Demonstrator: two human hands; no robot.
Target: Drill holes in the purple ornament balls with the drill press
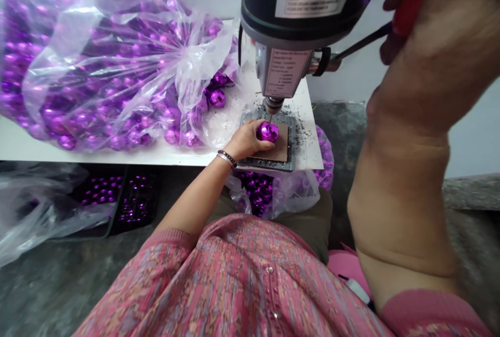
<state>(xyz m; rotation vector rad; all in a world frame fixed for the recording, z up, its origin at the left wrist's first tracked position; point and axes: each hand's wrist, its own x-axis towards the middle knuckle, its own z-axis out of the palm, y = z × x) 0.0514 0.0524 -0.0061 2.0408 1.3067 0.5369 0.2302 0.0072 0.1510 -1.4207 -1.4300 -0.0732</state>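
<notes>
My left hand (248, 139) is closed around a shiny purple ball (267, 131), fingers and thumb at its sides. The ball rests on a brown board (279, 150) on the drill press base (291, 134). Straight above it is the drill press (285, 71), its thin drill bit (271, 117) reaching down to the ball's top; whether it has gone in I cannot tell. At the upper right my right hand (414, 19) is wrapped around the red knob (410, 9) of the drill press lever (363, 40).
A big clear plastic bag (117, 61) of purple balls lies on the white table (172, 157), some balls (217, 98) showing at its mouth. Dark shavings surround the base. Below the table edge, another bag (295, 191) holds purple balls. Dark crates (117, 212) with more stand at lower left.
</notes>
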